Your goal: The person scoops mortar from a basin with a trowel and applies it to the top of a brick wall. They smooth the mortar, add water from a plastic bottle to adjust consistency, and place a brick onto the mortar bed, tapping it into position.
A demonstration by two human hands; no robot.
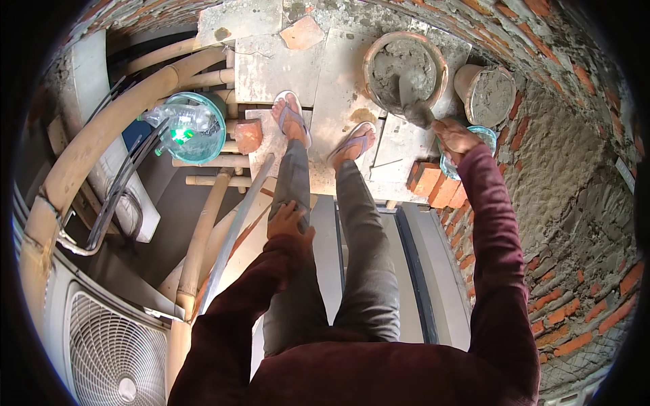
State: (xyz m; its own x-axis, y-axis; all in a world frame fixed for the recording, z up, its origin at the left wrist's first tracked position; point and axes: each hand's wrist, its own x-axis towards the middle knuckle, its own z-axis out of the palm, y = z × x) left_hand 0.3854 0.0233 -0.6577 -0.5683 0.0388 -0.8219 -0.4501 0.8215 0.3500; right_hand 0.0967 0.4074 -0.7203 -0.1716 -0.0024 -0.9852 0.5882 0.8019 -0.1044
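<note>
Tub and trowel beside a rough, mortar-streaked red-brick wall (562, 325).
Through the head view I look down on a platform of pale, stained flat boards (271, 71), bearing a round, reddish-brown-rimmed tub (367, 73) of thick grey mortar (391, 57). The left hand (288, 220) lies released on the grey-trousered left leg (292, 176); the right hand (457, 140) seems curled round the handle of a mortar-coated metal trowel (408, 89), its grip mostly hidden, its blade in the tub. For a clean scoop, I judge the blade should slide in low and flat, wrist steady, load modest so nothing spills over the rim. In the round teal plastic bucket (221, 135), a clear plastic bottle (196, 120) sits near a bright green label (181, 135), too blurred for me to read; I make out no other writing.
</note>
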